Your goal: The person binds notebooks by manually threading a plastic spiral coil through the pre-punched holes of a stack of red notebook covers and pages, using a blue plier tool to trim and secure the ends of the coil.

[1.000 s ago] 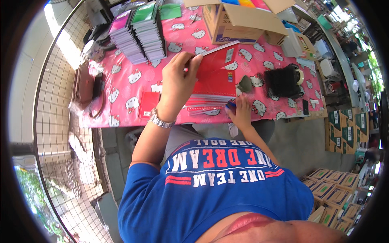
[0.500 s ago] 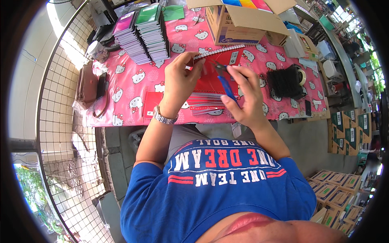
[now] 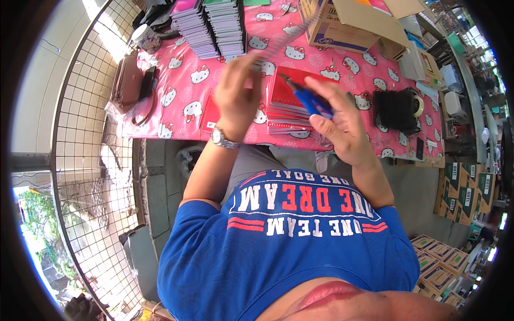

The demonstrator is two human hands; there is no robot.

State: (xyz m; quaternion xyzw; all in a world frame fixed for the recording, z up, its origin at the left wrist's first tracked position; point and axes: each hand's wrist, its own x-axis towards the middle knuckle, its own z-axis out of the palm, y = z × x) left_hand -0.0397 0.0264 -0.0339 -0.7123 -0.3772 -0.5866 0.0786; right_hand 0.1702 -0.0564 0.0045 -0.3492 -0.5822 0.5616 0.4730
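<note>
Left hand [image 3: 238,91] is closed on a spiral wire [image 3: 284,40], raised over the red notebooks [image 3: 292,104] at the tabletop's [image 3: 176,101] near edge. Right hand [image 3: 340,120] is clenched on blue-handled pliers [image 3: 310,101]. Wire should be steadied before the pliers are applied at its tip.

Table [image 3: 176,101] is covered with a pink patterned cloth | wire grid fence [image 3: 91,160] is set along the left, lit by strong daylight | grey concrete floor [image 3: 417,187] is seen below | cardboard cartons [image 3: 439,267] are stacked at lower right
</note>
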